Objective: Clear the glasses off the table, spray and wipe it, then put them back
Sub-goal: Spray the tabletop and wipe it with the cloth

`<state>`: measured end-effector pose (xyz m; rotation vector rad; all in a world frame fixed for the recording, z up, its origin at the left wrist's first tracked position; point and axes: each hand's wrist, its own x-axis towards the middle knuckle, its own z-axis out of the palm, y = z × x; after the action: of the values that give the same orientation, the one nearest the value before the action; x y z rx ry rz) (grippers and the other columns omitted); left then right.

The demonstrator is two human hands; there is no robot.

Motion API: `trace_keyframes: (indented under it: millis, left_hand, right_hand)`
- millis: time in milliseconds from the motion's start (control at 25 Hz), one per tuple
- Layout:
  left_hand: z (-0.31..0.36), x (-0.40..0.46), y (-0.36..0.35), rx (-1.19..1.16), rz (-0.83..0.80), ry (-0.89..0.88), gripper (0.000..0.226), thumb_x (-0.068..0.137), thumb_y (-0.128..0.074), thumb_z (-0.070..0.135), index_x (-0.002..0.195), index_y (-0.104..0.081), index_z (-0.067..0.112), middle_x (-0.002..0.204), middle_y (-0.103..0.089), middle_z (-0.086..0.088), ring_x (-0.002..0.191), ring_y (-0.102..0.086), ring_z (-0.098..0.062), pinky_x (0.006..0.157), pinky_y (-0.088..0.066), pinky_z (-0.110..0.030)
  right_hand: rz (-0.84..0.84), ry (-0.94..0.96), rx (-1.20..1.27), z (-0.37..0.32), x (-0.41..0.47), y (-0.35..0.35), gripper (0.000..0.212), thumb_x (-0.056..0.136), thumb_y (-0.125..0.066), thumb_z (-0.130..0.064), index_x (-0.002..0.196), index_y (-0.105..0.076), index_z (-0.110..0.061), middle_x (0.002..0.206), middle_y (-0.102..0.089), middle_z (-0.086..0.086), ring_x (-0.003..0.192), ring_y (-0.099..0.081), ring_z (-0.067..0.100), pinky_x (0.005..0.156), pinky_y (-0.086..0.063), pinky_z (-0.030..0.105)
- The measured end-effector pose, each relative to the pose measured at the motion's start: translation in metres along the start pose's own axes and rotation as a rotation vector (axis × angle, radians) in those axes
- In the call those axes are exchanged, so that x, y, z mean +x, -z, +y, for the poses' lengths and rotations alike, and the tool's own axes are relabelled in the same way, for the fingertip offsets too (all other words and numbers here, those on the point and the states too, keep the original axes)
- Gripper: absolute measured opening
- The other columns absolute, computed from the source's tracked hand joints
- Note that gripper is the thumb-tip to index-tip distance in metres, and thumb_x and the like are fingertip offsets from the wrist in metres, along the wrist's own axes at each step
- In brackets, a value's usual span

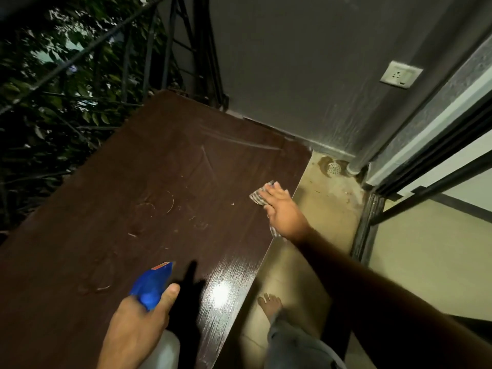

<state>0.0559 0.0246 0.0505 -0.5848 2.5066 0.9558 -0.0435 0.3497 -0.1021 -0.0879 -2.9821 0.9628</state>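
The dark brown table (165,161) fills the middle of the view, bare of glasses, with ring marks and wet smears on its top. My left hand (138,323) at the near edge grips a spray bottle (153,284) with a blue trigger head and a white body, nozzle pointing across the table. My right hand (283,211) lies flat on a checked cloth (259,195) at the table's right edge, pressing it onto the surface. No glasses are in view.
A black metal railing (186,49) with foliage behind runs along the table's far and left sides. A grey wall with a socket (400,74) stands behind. To the right are tiled floor with a drain (334,168), a sliding door frame (426,166), and my bare foot (270,304).
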Motion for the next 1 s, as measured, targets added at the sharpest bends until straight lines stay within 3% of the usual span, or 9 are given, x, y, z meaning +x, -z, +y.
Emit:
trace_keyframes:
  millis: [80, 200, 280, 400, 480, 560, 680, 840, 1000]
  left_hand:
    - [0.008, 0.004, 0.0, 0.007, 0.006, 0.01, 0.054, 0.081, -0.071, 0.05, 0.057, -0.068, 0.002, 0.053, -0.069, -0.006, 0.064, -0.067, -0.025, 0.067, -0.051, -0.037]
    - [0.027, 0.015, -0.008, 0.019, 0.016, -0.001, 0.055, 0.081, -0.071, 0.05, 0.055, -0.067, 0.001, 0.051, -0.067, -0.007, 0.061, -0.067, -0.026, 0.062, -0.049, -0.035]
    - [0.038, 0.027, -0.019, 0.037, 0.013, -0.006, 0.059, 0.08, -0.07, 0.055, 0.06, -0.066, -0.001, 0.056, -0.068, -0.01, 0.063, -0.066, -0.029, 0.06, -0.047, -0.034]
    - [0.052, 0.04, -0.029, 0.058, -0.005, -0.013, 0.067, 0.077, -0.067, 0.064, 0.066, -0.065, -0.002, 0.062, -0.068, -0.01, 0.066, -0.067, -0.03, 0.059, -0.047, -0.034]
    - [0.059, 0.045, -0.034, 0.054, -0.017, -0.044, 0.068, 0.076, -0.066, 0.066, 0.066, -0.065, -0.001, 0.061, -0.068, -0.009, 0.065, -0.066, -0.028, 0.058, -0.045, -0.032]
    - [0.069, 0.046, -0.034, 0.051, -0.015, -0.078, 0.062, 0.079, -0.068, 0.061, 0.064, -0.064, 0.001, 0.059, -0.067, -0.008, 0.061, -0.065, -0.024, 0.056, -0.043, -0.03]
    - [0.077, 0.047, -0.036, 0.044, -0.024, -0.138, 0.058, 0.08, -0.068, 0.057, 0.064, -0.063, 0.001, 0.059, -0.067, -0.01, 0.058, -0.064, -0.022, 0.055, -0.044, -0.03]
    - [0.09, 0.061, -0.047, 0.032, -0.016, -0.179, 0.057, 0.078, -0.068, 0.06, 0.067, -0.064, 0.004, 0.061, -0.067, -0.009, 0.065, -0.065, -0.028, 0.057, -0.043, -0.032]
    - [0.113, 0.073, -0.056, 0.055, -0.007, -0.204, 0.055, 0.079, -0.066, 0.06, 0.065, -0.064, 0.007, 0.061, -0.067, -0.006, 0.062, -0.064, -0.024, 0.053, -0.04, -0.03]
  right_hand:
    - [0.021, 0.016, -0.018, -0.011, -0.004, -0.012, 0.052, 0.089, -0.044, -0.012, 0.141, -0.051, -0.012, 0.15, -0.042, 0.013, 0.144, -0.027, 0.036, 0.119, -0.011, 0.053]
    - [-0.041, 0.299, 0.04, -0.055, -0.065, -0.05, 0.056, 0.085, -0.054, -0.007, 0.139, -0.05, -0.021, 0.147, -0.048, 0.009, 0.14, -0.036, 0.032, 0.12, -0.013, 0.044]
    - [-0.184, 0.469, 0.053, -0.072, -0.094, -0.058, 0.056, 0.088, -0.058, -0.01, 0.14, -0.047, -0.025, 0.152, -0.042, 0.002, 0.145, -0.028, 0.022, 0.12, -0.009, 0.036]
    - [-0.298, 0.673, -0.06, -0.053, -0.072, -0.045, 0.05, 0.088, -0.06, -0.018, 0.137, -0.053, -0.025, 0.149, -0.047, 0.0, 0.143, -0.033, 0.022, 0.118, -0.025, 0.044]
    - [-0.301, 0.553, -0.064, -0.033, -0.03, -0.026, 0.047, 0.093, -0.051, -0.016, 0.14, -0.053, -0.017, 0.151, -0.043, 0.007, 0.143, -0.031, 0.029, 0.118, -0.016, 0.047]
    - [-0.199, 0.268, -0.034, -0.014, 0.009, -0.005, 0.051, 0.092, -0.044, -0.017, 0.144, -0.048, -0.014, 0.154, -0.037, 0.009, 0.147, -0.022, 0.029, 0.121, -0.007, 0.047]
    - [-0.08, 0.029, -0.014, -0.015, 0.024, 0.0, 0.057, 0.089, -0.036, -0.024, 0.146, -0.044, -0.017, 0.156, -0.033, 0.007, 0.149, -0.016, 0.027, 0.121, -0.008, 0.05]
    - [-0.198, 0.389, -0.031, -0.058, -0.042, -0.04, 0.038, 0.09, -0.049, -0.018, 0.124, -0.063, -0.012, 0.147, -0.046, 0.014, 0.144, -0.029, 0.035, 0.117, -0.019, 0.057]
    - [-0.286, 0.678, -0.074, -0.067, -0.073, -0.044, 0.038, 0.093, -0.046, -0.026, 0.129, -0.056, -0.021, 0.146, -0.046, 0.001, 0.144, -0.028, 0.023, 0.119, -0.02, 0.041]
